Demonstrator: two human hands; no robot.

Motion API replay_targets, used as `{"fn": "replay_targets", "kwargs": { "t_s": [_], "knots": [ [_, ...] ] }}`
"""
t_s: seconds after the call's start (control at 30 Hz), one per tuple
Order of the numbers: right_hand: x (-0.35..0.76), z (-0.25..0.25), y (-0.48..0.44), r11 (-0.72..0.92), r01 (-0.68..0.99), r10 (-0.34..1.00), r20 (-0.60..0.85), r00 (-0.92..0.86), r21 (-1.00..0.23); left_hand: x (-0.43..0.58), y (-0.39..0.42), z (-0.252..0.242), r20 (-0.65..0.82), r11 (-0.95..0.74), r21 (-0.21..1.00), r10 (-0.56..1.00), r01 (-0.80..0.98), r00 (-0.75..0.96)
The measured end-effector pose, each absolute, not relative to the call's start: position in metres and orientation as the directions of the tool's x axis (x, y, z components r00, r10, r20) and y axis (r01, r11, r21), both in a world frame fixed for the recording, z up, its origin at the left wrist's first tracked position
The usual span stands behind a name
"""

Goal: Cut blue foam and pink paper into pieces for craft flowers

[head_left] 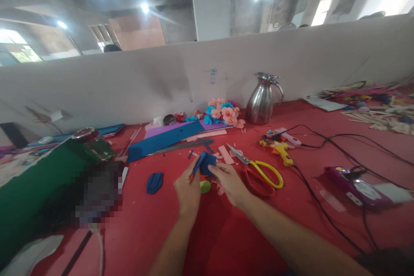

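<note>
A folded piece of dark blue crepe-like paper [207, 164] is between my two hands, above the red tabletop. My left hand [188, 189] pinches its left edge, where a narrow fold stands up. My right hand [229, 179] grips its right side between thumb and fingers. Whether this is one sheet or several layers I cannot tell. Left of my hands lies a cut blue paper piece [154, 183]. A light green round object [205, 187] shows partly between my wrists. Beside my right hand rest scissors [255, 168] with yellow and red handles, blades partly open.
Behind are a long blue paper strip [164, 140], pink and blue paper flowers [223, 112] and a steel jug [260, 101]. At right lie a yellow glue gun [283, 153], black cords and a purple power strip [359, 187]. A green board [42, 194] and a jar [93, 144] stand left.
</note>
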State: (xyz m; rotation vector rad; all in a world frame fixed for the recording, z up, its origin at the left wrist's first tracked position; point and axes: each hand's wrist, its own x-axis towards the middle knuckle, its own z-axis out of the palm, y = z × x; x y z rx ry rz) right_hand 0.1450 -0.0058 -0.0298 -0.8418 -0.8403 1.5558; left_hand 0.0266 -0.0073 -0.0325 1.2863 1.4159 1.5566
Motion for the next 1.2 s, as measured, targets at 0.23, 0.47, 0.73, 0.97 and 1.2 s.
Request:
{"fn": "replay_targets", "kwargs": {
  "t_s": [0.23, 0.47, 0.73, 0.97, 1.2],
  "knots": [
    [0.144, -0.034, -0.006, -0.079, -0.446, 0.99, -0.018, -0.139, -0.891, 0.026, -0.012, -0.04, 0.58, -0.488, 0.718, 0.813, 0.497, -0.04],
    [0.145, -0.031, -0.007, -0.071, -0.442, 0.986, 0.004, -0.167, -0.894, 0.027, -0.011, -0.043, 0.676, -0.583, 0.56, 0.732, 0.589, 0.081],
    [0.147, -0.031, -0.004, -0.139, -0.449, 0.985, -0.077, -0.152, -0.883, 0.03, -0.01, -0.044, 0.615, -0.556, 0.6, 0.78, 0.575, 0.113],
    [0.151, -0.032, -0.002, -0.199, -0.437, 0.979, -0.156, -0.132, -0.877, 0.031, -0.005, -0.034, 0.248, -0.243, 0.969, 0.953, 0.053, -0.173],
    [0.153, -0.029, -0.001, -0.147, -0.339, 0.987, -0.115, -0.112, -0.929, 0.022, 0.004, -0.022, -0.129, 0.05, 0.87, 0.983, -0.49, -0.127]
  ]
}}
